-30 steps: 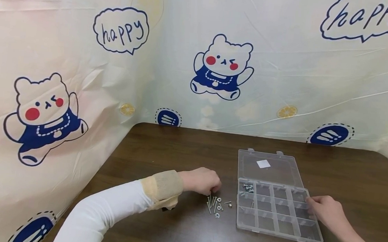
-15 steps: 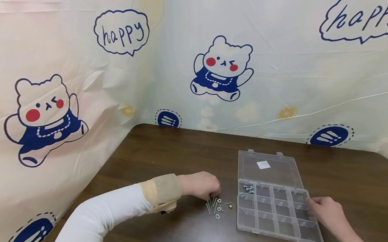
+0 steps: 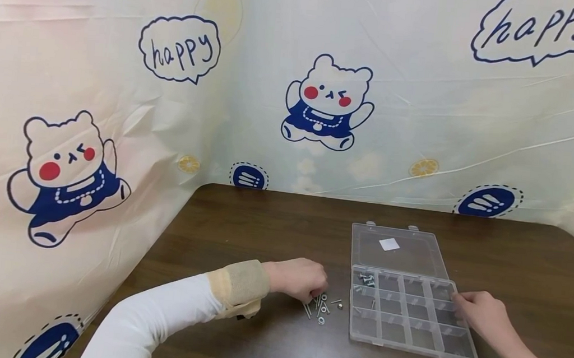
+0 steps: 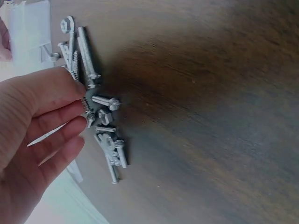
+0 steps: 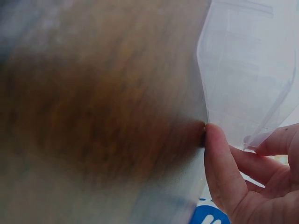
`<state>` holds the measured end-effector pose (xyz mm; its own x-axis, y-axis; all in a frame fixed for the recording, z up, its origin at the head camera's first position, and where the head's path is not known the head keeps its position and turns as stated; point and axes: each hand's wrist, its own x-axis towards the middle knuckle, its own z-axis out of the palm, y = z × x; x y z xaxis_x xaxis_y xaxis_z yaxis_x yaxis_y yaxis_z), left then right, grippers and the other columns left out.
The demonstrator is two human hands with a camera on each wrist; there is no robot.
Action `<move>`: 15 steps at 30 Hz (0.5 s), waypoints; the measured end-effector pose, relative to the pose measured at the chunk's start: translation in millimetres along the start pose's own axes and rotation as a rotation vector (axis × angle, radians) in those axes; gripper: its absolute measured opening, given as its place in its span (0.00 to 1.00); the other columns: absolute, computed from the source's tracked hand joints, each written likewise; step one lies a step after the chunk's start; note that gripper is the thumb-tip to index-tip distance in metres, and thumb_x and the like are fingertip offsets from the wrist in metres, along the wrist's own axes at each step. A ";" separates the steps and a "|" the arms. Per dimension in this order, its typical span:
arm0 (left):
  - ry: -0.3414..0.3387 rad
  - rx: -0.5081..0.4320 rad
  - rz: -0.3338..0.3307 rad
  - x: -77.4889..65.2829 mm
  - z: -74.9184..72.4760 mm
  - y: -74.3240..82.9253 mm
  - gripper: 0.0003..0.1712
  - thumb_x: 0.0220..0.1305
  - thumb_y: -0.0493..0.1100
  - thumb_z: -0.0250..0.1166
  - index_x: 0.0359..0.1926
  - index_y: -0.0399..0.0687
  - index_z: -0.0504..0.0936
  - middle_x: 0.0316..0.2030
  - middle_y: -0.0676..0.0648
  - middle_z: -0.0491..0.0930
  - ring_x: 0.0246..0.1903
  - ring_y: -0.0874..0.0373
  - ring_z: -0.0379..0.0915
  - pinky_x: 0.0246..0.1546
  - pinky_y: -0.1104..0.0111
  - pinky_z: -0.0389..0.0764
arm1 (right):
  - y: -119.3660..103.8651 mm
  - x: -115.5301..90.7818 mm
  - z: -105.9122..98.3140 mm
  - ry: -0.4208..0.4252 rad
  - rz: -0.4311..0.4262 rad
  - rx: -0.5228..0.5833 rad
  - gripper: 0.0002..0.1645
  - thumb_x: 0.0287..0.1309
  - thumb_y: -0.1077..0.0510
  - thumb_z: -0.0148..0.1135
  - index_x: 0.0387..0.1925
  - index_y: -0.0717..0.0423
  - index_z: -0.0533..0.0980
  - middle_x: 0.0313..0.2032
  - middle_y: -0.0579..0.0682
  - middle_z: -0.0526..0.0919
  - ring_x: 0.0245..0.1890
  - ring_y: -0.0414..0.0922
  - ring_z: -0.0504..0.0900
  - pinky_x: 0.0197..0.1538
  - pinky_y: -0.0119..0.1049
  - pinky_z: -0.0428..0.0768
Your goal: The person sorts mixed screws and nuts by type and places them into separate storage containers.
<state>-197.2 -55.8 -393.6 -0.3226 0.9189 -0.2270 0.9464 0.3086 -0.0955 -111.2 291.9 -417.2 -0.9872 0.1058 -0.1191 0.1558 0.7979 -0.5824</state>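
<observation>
Where the left hand [image 3: 301, 279] is positioned at the left of the work area, its fingers are curled at the loose screws [image 4: 87, 55]; whether they grip one cannot be told. In the head view, the loose screws lie at 5 o'clock from this hand, the nearer of the two; the leftmost have long axes running 11 to 5 o'clock. Nuts or washers [image 3: 324, 309] lie among them. At 3 o'clock from these, a single nut [image 3: 340, 306] lies near the compartment box [image 3: 412, 351], whose left wall forms a barrier. Bolts [image 3: 367, 279] occupy its 11 o'clock compartment; the lid [image 3: 415, 253] is folded back at 12 o'clock. The right hand [image 3: 481, 310] pinches the right wall at 2 o'clock.
</observation>
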 end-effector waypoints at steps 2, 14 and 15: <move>-0.001 -0.051 -0.002 0.2 -1.3 -0.2 0.09 0.39 0.36 0.66 0.17 0.53 0.75 0.17 0.60 0.68 0.21 0.66 0.64 0.21 0.78 0.65 | 0.2 0.2 0.2 0.001 -0.003 -0.003 0.24 0.61 0.53 0.45 0.33 0.71 0.79 0.20 0.51 0.82 0.20 0.41 0.80 0.30 0.41 0.75; 0.065 -0.182 -0.005 4.0 -34.4 -0.4 0.07 0.47 0.34 0.63 0.23 0.50 0.75 0.20 0.58 0.69 0.22 0.67 0.65 0.23 0.79 0.66 | 0.6 0.2 0.6 0.001 -0.011 -0.015 0.23 0.62 0.53 0.45 0.30 0.66 0.80 0.20 0.50 0.82 0.20 0.41 0.80 0.31 0.43 0.75; 0.071 -0.181 -0.004 5.0 -37.9 0.6 0.06 0.47 0.34 0.62 0.24 0.50 0.75 0.21 0.58 0.70 0.23 0.67 0.65 0.23 0.79 0.66 | 0.7 0.0 0.6 0.001 -0.012 -0.015 0.23 0.62 0.53 0.45 0.29 0.65 0.80 0.20 0.50 0.82 0.20 0.41 0.80 0.31 0.42 0.75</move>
<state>-197.5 -41.7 -358.0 -0.3307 0.9306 -0.1572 0.9347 0.3459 0.0813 -111.0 292.2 -418.1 -0.9890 0.0972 -0.1114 0.1438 0.8076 -0.5720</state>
